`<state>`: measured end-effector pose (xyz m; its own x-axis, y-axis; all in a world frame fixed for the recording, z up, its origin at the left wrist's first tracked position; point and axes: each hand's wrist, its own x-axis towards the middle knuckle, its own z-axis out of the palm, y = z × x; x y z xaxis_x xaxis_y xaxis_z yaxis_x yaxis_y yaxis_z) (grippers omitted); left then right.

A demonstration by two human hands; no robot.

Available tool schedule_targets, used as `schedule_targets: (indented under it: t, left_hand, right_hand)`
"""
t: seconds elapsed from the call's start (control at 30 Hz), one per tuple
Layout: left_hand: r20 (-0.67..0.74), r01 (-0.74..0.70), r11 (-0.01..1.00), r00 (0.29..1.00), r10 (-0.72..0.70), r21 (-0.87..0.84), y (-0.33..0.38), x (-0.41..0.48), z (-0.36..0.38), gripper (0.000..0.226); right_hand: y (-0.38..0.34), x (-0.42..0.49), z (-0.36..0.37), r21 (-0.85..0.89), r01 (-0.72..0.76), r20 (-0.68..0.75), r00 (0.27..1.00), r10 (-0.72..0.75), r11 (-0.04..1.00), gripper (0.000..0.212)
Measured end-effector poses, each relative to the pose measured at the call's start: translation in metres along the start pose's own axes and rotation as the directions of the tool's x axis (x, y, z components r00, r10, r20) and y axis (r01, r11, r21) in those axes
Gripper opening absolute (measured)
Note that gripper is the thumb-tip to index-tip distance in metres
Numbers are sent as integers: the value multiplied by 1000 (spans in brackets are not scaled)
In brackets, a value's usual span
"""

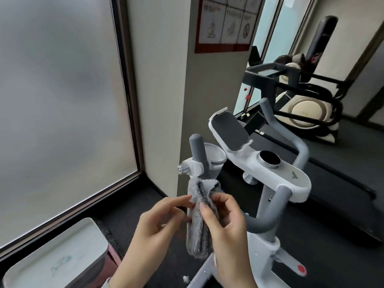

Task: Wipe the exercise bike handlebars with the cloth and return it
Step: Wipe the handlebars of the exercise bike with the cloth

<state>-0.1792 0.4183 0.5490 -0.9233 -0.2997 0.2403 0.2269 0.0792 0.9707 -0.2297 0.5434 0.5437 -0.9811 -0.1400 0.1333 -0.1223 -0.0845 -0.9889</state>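
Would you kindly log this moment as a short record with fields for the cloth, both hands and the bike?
cloth: fluffy grey microfibre cloth, draped over the left grey handlebar, hanging down
left hand: fingertips pinching the cloth's upper edge
right hand: fingers closed on the cloth's right side
bike: white exercise bike with round dial and dark tablet holder
nearby: white lidded box, lower left

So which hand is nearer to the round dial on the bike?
Right. The right hand is just below and left of the dial, pinching the cloth; the left hand is further left.
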Motion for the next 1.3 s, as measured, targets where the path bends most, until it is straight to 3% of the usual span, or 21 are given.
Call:
schedule_targets:
  t: [0.1,0.13,0.2,0.37,0.53,0.63,0.73,0.8,0.9,1.0,1.13,1.2,1.3]
  left_hand:
    - [-148,34,999,989,-31,21,2,23,14,22]
    - [-143,79,997,986,-82,-26,2,31,19,15]
    - [-52,152,981,986,-159,-120,2,48,28,27]
    - [-71,90,991,993,-97,-96,-5,82,43,21]
    - [-75,-33,999,997,34,13,-6,115,38,15]
    - [-189,-78,973,975,120,219,-12,132,19,19]
    - [-186,-45,947,977,109,319,-25,140,4,37]
    - [-122,-33,940,989,79,340,-34,139,3,42]
    - [-59,-30,943,997,53,333,-42,133,4,42]
    - [-41,-29,943,998,46,331,-42,127,5,44]
    - [-52,-24,936,998,45,352,-40,124,6,45]
    - [-61,-16,936,997,40,351,-38,123,7,45]
    - [-59,-5,940,998,27,342,-37,121,7,44]
  right_hand:
    - [-6,12,-16,89,-39,0,999,39,995,15]
    - [-7,16,-19,123,-51,14,999,49,991,16]
    - [-8,26,-22,210,-67,39,997,61,975,21]
    - [-8,50,-12,426,-115,-23,990,138,897,40]
    - [-16,83,0,321,-10,-205,976,80,947,28]
    - [-33,115,2,99,143,-291,950,-109,985,23]
    - [-50,149,8,-302,360,-136,901,-413,883,16]
    - [-51,168,16,-475,456,68,872,-485,753,25]
    - [-44,175,26,-514,495,322,868,-377,701,16]
    - [-40,168,18,-515,551,439,828,-350,657,23]
    - [-40,164,21,-578,715,564,698,-442,393,24]
    - [-42,167,25,-580,712,567,702,-430,396,23]
    - [-47,181,29,-571,558,516,814,-266,601,21]
